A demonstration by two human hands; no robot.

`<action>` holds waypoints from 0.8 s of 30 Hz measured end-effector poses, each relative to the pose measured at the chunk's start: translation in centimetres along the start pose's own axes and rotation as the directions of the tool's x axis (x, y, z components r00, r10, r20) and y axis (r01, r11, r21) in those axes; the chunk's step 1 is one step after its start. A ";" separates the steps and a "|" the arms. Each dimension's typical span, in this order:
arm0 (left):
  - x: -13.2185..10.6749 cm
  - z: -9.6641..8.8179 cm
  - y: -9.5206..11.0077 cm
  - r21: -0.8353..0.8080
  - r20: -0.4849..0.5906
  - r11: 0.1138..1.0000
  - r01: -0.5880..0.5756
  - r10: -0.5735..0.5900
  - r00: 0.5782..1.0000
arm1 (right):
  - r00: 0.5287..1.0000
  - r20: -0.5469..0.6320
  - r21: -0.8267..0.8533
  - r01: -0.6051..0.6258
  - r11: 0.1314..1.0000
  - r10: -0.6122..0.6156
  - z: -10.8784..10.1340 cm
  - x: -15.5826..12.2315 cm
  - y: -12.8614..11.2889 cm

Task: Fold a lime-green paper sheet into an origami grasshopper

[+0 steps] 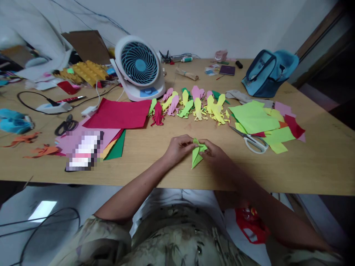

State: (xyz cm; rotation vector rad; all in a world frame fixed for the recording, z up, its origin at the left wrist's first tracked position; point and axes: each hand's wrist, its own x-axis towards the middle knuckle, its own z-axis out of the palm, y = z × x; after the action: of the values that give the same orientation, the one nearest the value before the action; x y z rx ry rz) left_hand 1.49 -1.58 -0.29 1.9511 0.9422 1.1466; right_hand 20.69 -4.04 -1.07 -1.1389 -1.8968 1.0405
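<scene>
Just above the table's front half, a folded piece of lime-green paper (196,159) is pinched between both hands, its pointed tip hanging down toward me. My left hand (181,147) grips its upper left side with thumb and fingers together. On the other side my right hand (213,150) holds the upper right part, and the fingers hide some of the folds. Beyond the hands lies a row of folded paper figures (198,109) in pink, yellow, green and red. White-handled scissors (253,142) rest to the right, against a pile of lime-green paper pieces (255,118).
Red paper (119,113) and other coloured sheets lie left, with a blurred-out phone (84,150) on them. Black scissors (66,125) and orange paper figures (44,150) are farther left. A white fan (140,68) stands behind, and a blue bag (267,74) at the back right.
</scene>
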 end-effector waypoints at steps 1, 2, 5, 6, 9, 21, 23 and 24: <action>-0.2 0.3 -0.1 0.011 0.023 1.000 0.007 -0.007 1.000 | 0.999 -0.032 -0.106 0.038 0.994 -0.042 0.0 -0.6 0.0; -0.5 0.6 -0.3 0.026 0.044 1.000 0.011 -0.012 0.999 | 0.994 -0.067 -0.212 0.075 0.974 -0.091 0.0 -1.1 0.1; -0.8 1.3 -0.6 0.097 0.094 0.995 0.002 -0.011 0.995 | 0.970 -0.139 -0.434 0.119 0.893 -0.197 0.2 -1.9 0.2; -0.9 1.5 -0.7 0.122 0.109 0.992 -0.005 -0.009 0.994 | 0.970 -0.142 -0.447 0.116 0.887 -0.198 0.3 -1.9 0.2; -1.1 1.7 -0.7 0.154 0.132 0.988 -0.013 -0.007 0.991 | 0.985 -0.105 -0.344 0.093 0.934 -0.137 0.5 -1.8 0.2; -1.3 2.1 -0.4 0.157 0.040 0.979 0.126 -0.134 0.990 | 0.984 -0.118 -0.329 0.090 0.940 -0.136 0.8 -0.1 0.0; -2.1 1.8 0.2 0.176 -0.002 0.978 0.112 -0.113 0.994 | 0.975 -0.139 -0.353 0.113 0.929 -0.171 1.0 -0.1 0.2; -2.7 1.5 0.7 0.200 -0.034 0.975 0.093 -0.088 0.996 | 0.972 -0.148 -0.356 0.121 0.927 -0.184 1.0 -0.1 0.2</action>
State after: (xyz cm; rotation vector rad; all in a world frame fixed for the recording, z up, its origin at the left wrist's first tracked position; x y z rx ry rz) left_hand 2.09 -4.52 -1.48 2.0330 1.1886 1.0597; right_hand 19.97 -4.36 -1.75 -1.2063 -2.0328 0.5110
